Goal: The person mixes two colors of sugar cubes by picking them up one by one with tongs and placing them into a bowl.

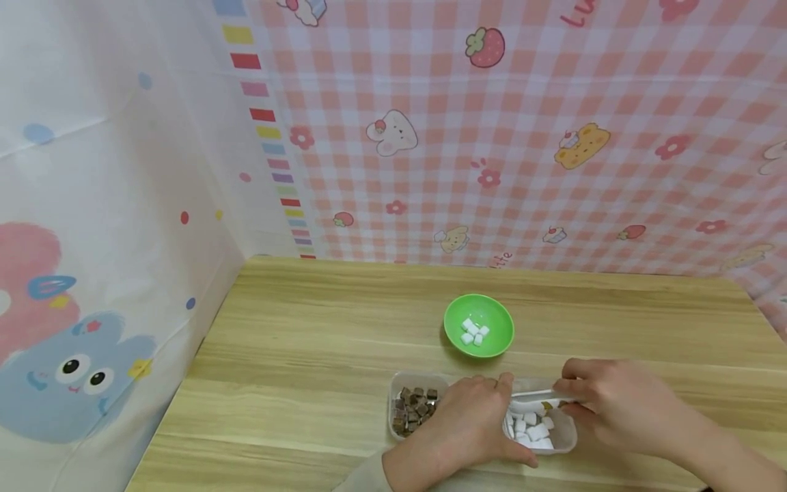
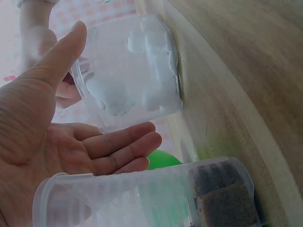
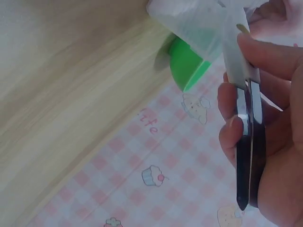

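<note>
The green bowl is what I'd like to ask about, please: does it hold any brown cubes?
No, in the head view the green bowl shows only white cubes inside.

The fingers (image 2: 125, 140) extend between a clear tub (image 2: 109, 54) of white pieces (image 2: 158, 75) and a box (image 2: 137, 201) of brown cubes (image 2: 226, 205).

bare left hand (image 1: 464, 418), pale sleeve (image 1: 369, 477) at its wrist, bare right hand (image 1: 633, 408)

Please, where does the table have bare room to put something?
Free: the table left of the brown-cube box, and right of the green bowl. Crowded: the white-cube box, between left hand and right hand.
</note>
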`<action>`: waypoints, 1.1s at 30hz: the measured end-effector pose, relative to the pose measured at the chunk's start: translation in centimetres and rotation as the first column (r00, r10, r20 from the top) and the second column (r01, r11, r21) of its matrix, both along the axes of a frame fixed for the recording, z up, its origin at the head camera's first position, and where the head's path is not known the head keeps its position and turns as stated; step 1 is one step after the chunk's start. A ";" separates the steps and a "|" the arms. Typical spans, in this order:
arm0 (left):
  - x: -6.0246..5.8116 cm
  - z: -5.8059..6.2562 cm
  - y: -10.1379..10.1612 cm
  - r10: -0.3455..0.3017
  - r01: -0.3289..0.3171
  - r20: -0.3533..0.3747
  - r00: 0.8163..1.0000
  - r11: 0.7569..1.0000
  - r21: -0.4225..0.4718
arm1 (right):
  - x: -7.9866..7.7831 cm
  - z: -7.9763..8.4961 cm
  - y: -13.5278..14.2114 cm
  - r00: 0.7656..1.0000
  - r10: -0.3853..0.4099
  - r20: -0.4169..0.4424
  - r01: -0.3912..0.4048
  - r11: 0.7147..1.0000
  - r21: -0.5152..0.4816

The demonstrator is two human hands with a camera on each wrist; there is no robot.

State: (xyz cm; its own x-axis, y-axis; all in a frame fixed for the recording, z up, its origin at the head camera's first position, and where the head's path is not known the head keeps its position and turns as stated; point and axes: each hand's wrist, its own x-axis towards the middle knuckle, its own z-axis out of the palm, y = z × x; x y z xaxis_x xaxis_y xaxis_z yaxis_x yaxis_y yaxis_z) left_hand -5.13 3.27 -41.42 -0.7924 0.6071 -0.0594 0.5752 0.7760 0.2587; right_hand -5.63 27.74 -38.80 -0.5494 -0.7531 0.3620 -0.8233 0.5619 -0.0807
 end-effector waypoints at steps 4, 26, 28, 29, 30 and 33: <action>0.0 -0.1 -0.1 0.002 -0.002 -0.007 1.000 1.000 -0.005 | -0.1 0.2 0.3 1.000 -0.021 0.018 0.022 1.000 -0.009; -0.1 0.0 0.0 -0.007 0.007 -0.011 1.000 1.000 -0.013 | 0.4 -0.6 -0.9 0.998 0.010 -0.060 -0.009 1.000 0.014; -0.1 0.0 0.0 -0.008 0.007 -0.012 1.000 1.000 -0.008 | 0.4 -0.4 -0.6 0.998 0.016 -0.053 -0.016 1.000 -0.009; -0.1 0.0 0.0 -0.008 0.008 -0.011 1.000 1.000 -0.006 | 0.4 -0.4 -0.5 0.999 0.018 -0.049 -0.019 1.000 -0.021; -0.1 0.0 0.0 -0.008 0.008 -0.010 1.000 1.000 -0.004 | 0.4 -0.3 -0.3 0.999 0.018 -0.047 -0.020 0.999 -0.033; 0.0 -0.1 -0.1 -0.006 0.006 -0.004 1.000 1.000 0.001 | 0.4 0.0 0.1 0.999 0.011 -0.041 -0.013 0.998 -0.064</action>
State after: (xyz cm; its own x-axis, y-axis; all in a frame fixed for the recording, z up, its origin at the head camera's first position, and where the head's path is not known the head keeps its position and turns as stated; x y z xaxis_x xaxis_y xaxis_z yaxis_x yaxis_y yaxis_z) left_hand -5.17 3.21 -41.47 -0.7892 0.6116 -0.0559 0.5804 0.7726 0.2573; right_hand -5.28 27.81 -38.81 -0.5241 -0.7341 0.4317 -0.8333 0.5466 -0.0821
